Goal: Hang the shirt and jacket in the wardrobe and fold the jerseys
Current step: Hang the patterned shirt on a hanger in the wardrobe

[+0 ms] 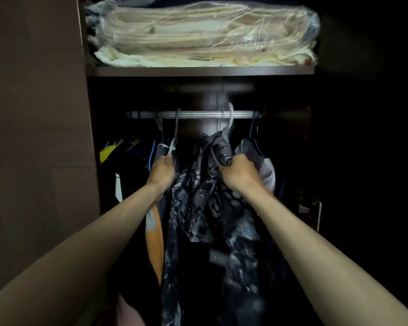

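The patterned shirt [198, 203] hangs lengthwise down from the rail [193, 114], right hand [239, 171] clutching its collar, left hand [163, 170] pinching a hanger [174, 137].

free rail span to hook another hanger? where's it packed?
Bare rail runs between the hook above the left hand and the hook above the right hand, which grips the patterned shirt. Left of that, hangers with dark clothes crowd in; the right end holds a blue hanger.
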`<state>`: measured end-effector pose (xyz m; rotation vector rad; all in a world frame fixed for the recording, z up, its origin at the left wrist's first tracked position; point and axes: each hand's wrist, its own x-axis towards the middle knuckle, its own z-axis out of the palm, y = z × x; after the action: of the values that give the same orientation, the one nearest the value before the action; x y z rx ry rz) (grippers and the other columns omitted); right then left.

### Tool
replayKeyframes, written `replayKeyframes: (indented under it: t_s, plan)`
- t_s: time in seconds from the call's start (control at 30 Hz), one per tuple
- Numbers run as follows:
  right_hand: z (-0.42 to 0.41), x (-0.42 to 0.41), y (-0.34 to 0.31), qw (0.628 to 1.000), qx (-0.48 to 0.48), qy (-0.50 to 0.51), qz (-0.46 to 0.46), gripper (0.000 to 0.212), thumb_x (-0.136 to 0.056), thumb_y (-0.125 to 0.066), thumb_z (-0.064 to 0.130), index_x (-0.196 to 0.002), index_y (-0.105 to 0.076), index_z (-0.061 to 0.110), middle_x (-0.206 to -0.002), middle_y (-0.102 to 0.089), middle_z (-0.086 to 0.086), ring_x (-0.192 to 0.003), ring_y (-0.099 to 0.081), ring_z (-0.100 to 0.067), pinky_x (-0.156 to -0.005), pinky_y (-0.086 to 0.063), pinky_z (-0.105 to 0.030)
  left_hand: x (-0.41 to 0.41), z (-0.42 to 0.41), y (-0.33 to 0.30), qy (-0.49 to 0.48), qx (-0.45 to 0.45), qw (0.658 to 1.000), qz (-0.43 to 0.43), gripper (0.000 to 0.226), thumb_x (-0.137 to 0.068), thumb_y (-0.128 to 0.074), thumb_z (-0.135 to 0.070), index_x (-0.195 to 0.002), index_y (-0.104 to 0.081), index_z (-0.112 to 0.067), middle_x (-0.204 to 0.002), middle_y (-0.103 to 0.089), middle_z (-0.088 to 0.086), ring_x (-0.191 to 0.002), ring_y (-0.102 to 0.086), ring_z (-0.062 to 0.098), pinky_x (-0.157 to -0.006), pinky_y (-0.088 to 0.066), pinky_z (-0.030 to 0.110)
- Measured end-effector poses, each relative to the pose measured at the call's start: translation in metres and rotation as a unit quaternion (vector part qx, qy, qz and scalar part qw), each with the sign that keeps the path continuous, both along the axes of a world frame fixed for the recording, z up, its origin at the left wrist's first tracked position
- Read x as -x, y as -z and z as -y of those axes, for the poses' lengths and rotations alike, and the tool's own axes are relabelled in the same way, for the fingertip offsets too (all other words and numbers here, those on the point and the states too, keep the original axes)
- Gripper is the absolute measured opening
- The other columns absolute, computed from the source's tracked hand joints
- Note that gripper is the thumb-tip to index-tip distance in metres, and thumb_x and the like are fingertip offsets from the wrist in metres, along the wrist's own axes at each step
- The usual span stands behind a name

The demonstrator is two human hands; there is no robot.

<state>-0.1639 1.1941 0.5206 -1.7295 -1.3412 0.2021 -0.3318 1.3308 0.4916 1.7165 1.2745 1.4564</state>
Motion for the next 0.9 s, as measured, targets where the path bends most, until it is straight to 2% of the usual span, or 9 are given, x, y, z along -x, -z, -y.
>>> replayKeyframes:
  t_s: [0.07, 0.17, 0.27, 0.37, 0.5, 0.67, 0.8, 0.9]
  plan:
    - [-0.034, 0.008, 0.0, 1.0, -0.002, -0.005, -0.009, 0.027, -0.099, -0.059, 0.026, -0.117, -0.066, 0.006, -0.121, -0.068, -0.018, -0.114, -0.064, -0.038, -0.08, -0.046, -0.033, -0.001, 0.001, 0.002, 0.004, 0.003, 1.0, 0.002, 0.039, -0.109, -0.027, -0.039, -0.11, -0.051, -0.008, -0.063, -0.04, 0.006, -0.054, -0.037, 0.021, -0.064, -0.033, 0.039]
    - [-0.069, 0.01, 0.001, 0.999, -0.022, 0.007, -0.031, 0.025, -0.1, -0.055, 0.018, -0.117, -0.065, 0.004, -0.121, -0.067, -0.019, -0.112, -0.063, -0.039, -0.078, -0.046, -0.036, -0.001, -0.003, 0.006, 0.009, -0.003, 1.0, 0.009, 0.04, -0.11, -0.027, -0.038, -0.109, -0.05, -0.006, -0.06, -0.039, 0.004, -0.051, -0.036, 0.02, -0.062, -0.033, 0.038]
    - [-0.1, 0.007, -0.01, 0.998, -0.044, 0.026, -0.047, 0.026, -0.1, -0.053, 0.013, -0.119, -0.063, -0.002, -0.126, -0.065, -0.024, -0.116, -0.062, -0.043, -0.088, -0.051, -0.043, 0.0, -0.014, 0.014, 0.005, -0.016, 1.0, 0.009, 0.047, -0.109, -0.028, -0.041, -0.118, -0.051, -0.002, -0.062, -0.041, 0.001, -0.052, -0.038, 0.02, -0.061, -0.037, 0.042]
    - [-0.127, 0.008, -0.023, 0.998, -0.038, 0.029, -0.037, 0.028, -0.1, -0.051, 0.01, -0.122, -0.062, -0.004, -0.128, -0.063, -0.026, -0.118, -0.061, -0.044, -0.094, -0.051, -0.045, -0.001, -0.019, 0.019, 0.003, -0.034, 0.999, 0.007, 0.041, -0.107, -0.031, -0.045, -0.104, -0.056, -0.013, -0.062, -0.042, 0.003, -0.053, -0.039, 0.021, -0.061, -0.04, 0.046]
    - [-0.163, 0.02, -0.025, 1.0, 0.001, 0.017, -0.009, 0.029, -0.098, -0.053, 0.006, -0.123, -0.064, -0.004, -0.13, -0.063, -0.025, -0.121, -0.061, -0.043, -0.096, -0.051, -0.044, 0.0, -0.025, 0.025, -0.008, -0.044, 0.999, 0.011, 0.038, -0.107, -0.034, -0.044, -0.081, -0.048, -0.021, -0.061, -0.043, 0.007, -0.053, -0.042, 0.024, -0.057, -0.04, 0.045]
    - [-0.184, 0.032, -0.022, 0.999, 0.036, 0.008, 0.01, 0.033, -0.099, -0.052, 0.005, -0.13, -0.061, -0.001, -0.136, -0.061, -0.022, -0.125, -0.06, -0.039, -0.099, -0.051, -0.044, 0.005, -0.025, 0.025, -0.02, -0.067, 0.998, -0.002, 0.036, -0.108, -0.034, -0.038, -0.079, -0.045, -0.019, -0.064, -0.047, 0.011, -0.057, -0.045, 0.026, -0.062, -0.045, 0.05]
    - [-0.165, 0.031, -0.014, 0.994, 0.069, 0.001, 0.087, 0.044, -0.1, -0.052, 0.007, -0.143, -0.049, 0.001, -0.145, -0.053, -0.02, -0.131, -0.055, -0.039, -0.104, -0.047, -0.043, 0.006, -0.023, 0.025, -0.024, -0.064, 0.997, 0.019, 0.036, -0.108, -0.037, -0.036, -0.078, -0.046, -0.017, -0.06, -0.049, 0.011, -0.052, -0.045, 0.026, -0.057, -0.043, 0.045]
    - [-0.136, 0.03, -0.004, 0.98, 0.09, 0.014, 0.178, 0.068, -0.099, -0.058, 0.013, -0.152, -0.023, -0.009, -0.155, -0.036, -0.023, -0.138, -0.045, -0.04, -0.107, -0.043, -0.044, 0.006, -0.011, 0.02, -0.008, -0.036, 0.998, 0.052, 0.029, -0.108, -0.038, -0.03, -0.086, -0.046, -0.014, -0.06, -0.05, 0.006, -0.049, -0.047, 0.022, -0.049, -0.042, 0.027]
